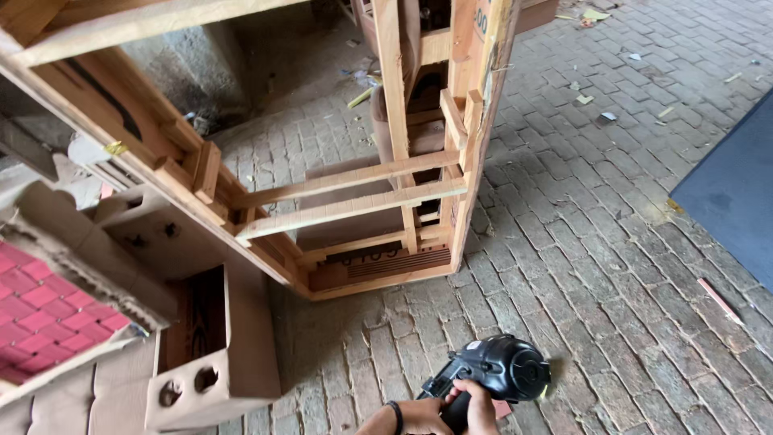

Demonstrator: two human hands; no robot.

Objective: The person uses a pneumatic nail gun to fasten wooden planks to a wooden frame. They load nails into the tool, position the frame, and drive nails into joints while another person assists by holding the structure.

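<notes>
Black nail gun [501, 370] sits gripped in the right hand [471, 407], low over the brick floor [612, 242]; the wooden frame [403, 193] stands ahead. Judging by this, raising the tool comes next. Left hand unseen.

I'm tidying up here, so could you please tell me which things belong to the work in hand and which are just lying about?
In use: nail gun, held in one hand; wooden frame.
Lying about: cardboard box, pink padded panel, dark mat, paper scraps.
</notes>
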